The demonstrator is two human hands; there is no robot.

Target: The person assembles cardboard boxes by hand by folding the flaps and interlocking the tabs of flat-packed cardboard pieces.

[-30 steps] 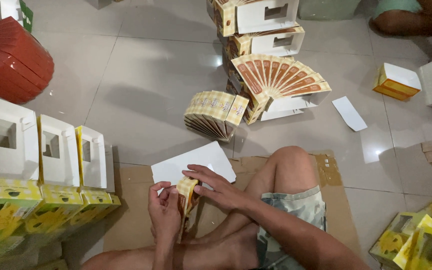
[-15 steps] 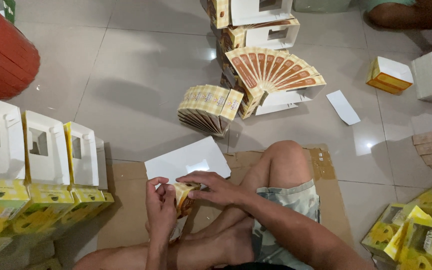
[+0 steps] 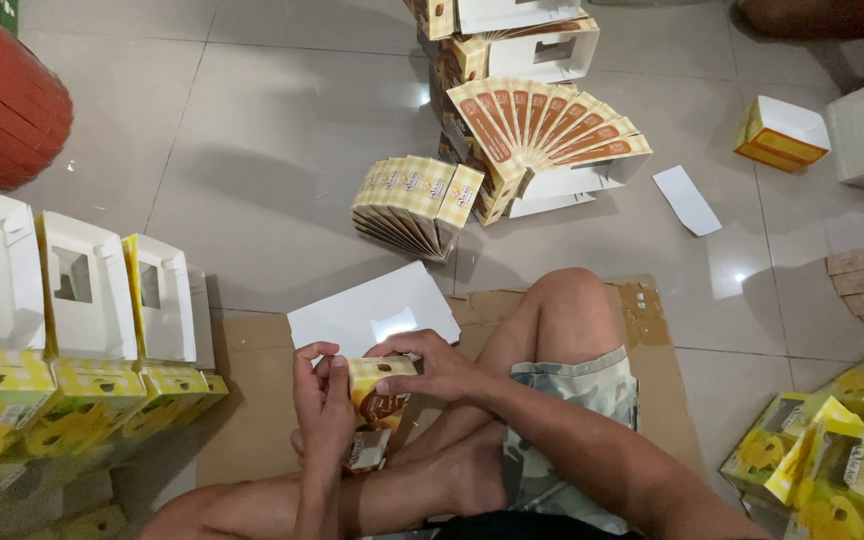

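Gripping a small flat carton (image 3: 380,400) between both hands, a person sits cross-legged on a sheet of cardboard (image 3: 252,420) laid on the tiled floor (image 3: 282,130). The fingers of the left hand (image 3: 324,400) are clamped on the carton's left edge, and those of the right hand (image 3: 430,368) pinch its top corner, so the yellow-and-brown carton hangs upright over the ankles. To shape it well, a fair judgement is to press along the creases, thumbs near the fold lines, so the panels square up without tearing.

Just beyond the carton lies a white flat blank (image 3: 374,312), touching the cardboard's far edge. Farther beyond it, two fans of flat cartons (image 3: 417,205) (image 3: 542,125) sit spread on the floor. Left of the carton stand rows of finished white window boxes (image 3: 82,290); right of it, past the raised knee (image 3: 572,300), more yellow boxes (image 3: 832,460) crowd in. Open room lies mainly beyond the white blank, between it and the fans.
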